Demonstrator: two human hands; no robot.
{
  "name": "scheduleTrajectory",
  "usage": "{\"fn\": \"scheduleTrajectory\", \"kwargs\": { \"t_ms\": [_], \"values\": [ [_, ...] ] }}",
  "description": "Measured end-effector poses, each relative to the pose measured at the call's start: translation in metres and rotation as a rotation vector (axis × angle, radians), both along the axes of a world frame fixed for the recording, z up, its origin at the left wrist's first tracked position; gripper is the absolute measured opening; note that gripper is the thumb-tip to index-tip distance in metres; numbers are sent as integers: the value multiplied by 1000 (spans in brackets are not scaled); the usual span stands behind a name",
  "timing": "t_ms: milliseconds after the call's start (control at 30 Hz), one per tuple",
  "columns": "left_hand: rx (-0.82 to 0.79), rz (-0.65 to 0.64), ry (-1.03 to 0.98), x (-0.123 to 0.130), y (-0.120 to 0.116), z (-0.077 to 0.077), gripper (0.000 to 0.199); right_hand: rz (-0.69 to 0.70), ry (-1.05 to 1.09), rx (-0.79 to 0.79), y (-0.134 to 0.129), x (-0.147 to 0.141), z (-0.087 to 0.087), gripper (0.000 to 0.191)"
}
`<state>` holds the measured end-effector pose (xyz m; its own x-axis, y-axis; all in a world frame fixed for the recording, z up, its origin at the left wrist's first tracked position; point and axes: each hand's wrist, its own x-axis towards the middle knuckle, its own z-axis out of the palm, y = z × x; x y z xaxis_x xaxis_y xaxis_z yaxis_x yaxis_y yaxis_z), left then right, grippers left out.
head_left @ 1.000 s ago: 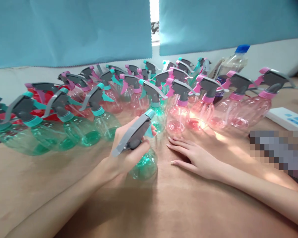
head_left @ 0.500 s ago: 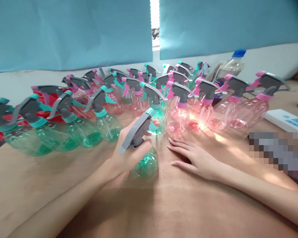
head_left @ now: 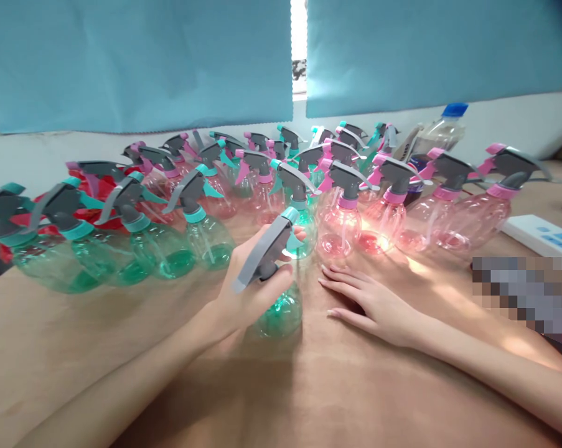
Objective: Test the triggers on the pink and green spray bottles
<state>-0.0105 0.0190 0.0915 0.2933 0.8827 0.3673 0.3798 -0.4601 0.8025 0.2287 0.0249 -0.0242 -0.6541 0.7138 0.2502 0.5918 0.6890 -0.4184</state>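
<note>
My left hand is wrapped round the neck of a green spray bottle, which has a grey head and a teal nozzle. The bottle stands upright on the table, near the middle of the view. My right hand lies flat on the table with its fingers spread, holding nothing. Just beyond its fingertips is a pink spray bottle. Another green spray bottle stands right behind the one in my left hand.
Several green bottles line the left, and several pink ones the right, with more rows behind. A blue-capped clear bottle stands at the back right. A white device and a pixelated object lie at the right.
The whole view has shifted slightly, so things appear a little further right and lower. My left hand still grips the green bottle, and my right hand still lies flat.
</note>
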Motion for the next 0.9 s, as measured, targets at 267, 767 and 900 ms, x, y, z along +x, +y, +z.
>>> {"fn": "scheduleTrajectory", "kwargs": {
  "t_ms": [267,767,900],
  "values": [
    [-2,7,19,0,0,0,31,-3,14,3,-1,0,2,54],
    [80,-6,-10,3,4,-3,30,1,-13,30,0,1,3,55],
    [64,0,4,5,4,-2,30,-2,-18,27,0,1,4,54]
  ]
}}
